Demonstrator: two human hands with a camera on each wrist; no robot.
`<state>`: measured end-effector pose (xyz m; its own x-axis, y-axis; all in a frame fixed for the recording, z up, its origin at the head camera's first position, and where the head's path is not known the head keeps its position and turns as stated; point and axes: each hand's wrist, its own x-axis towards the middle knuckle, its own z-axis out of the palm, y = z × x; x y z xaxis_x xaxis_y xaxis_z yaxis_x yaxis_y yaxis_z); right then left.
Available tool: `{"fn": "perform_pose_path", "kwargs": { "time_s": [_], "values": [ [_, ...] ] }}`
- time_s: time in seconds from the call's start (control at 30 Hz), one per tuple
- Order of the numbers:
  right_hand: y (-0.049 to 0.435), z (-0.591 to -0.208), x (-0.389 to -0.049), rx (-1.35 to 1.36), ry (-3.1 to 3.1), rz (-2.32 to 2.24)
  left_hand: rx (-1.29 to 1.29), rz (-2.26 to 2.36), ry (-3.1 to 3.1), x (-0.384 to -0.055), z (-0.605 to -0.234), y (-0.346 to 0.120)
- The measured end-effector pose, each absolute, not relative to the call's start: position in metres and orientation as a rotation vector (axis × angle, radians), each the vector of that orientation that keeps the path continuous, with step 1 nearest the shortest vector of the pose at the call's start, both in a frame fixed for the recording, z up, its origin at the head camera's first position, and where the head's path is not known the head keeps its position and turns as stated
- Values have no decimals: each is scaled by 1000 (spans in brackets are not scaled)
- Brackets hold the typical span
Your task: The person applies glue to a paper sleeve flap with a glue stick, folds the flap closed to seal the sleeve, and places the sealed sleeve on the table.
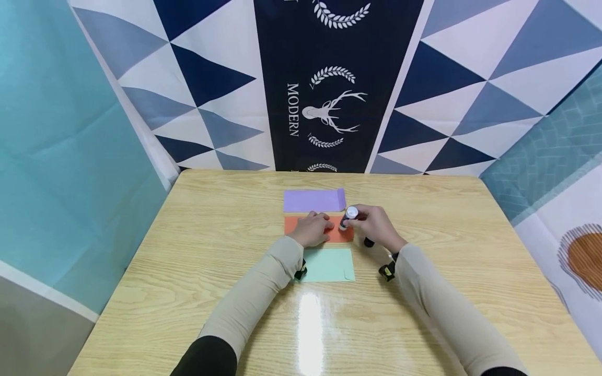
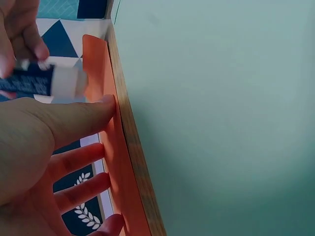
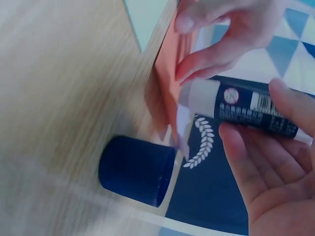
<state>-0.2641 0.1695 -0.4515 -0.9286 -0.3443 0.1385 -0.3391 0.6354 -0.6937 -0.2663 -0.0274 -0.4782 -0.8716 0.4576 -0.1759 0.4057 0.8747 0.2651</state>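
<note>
Fingers of the left hand are spread and fairly straight, resting on the orange envelope, the middle one of three on the counter. Just beyond it lies the purple envelope; just on the near side, the pale green envelope, partly covered by the left forearm. Moving right, and there's the glue stick, white end aimed at the orange envelope's right end. Touching or hovering? Can't tell! It's pinched by the right hand, thumb against curled fingers, with the dark blue cap on the counter close by.

Now the dangers, from the left. Too light a press there and the orange paper could slide or buckle under the stick's drag. Those left fingers are close to the white end, so a wayward stroke might smear skin. Drift off the paper's narrow edges and glue could reach a neighbouring envelope; overshoot the right end and it's on the wood. A low right wrist might bump the cap.

As for room, there's a broad stretch of wood out left, only a modest strip between purple and the counter's far edge, plenty on the near side, and generous space rightward once past the cap.
</note>
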Motion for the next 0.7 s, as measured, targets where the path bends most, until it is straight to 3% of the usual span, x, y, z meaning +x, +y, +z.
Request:
{"fn": "perform_pose_path", "kwargs": {
  "time_s": [0.3,0.7],
  "values": [
    [158,-455,-294,-599,2831,-1216,675,311,2837,-267,-478,-30],
    [161,-461,-281,-684,2848,-1130,672,298,2831,-266,-479,-26]
  ]
}}
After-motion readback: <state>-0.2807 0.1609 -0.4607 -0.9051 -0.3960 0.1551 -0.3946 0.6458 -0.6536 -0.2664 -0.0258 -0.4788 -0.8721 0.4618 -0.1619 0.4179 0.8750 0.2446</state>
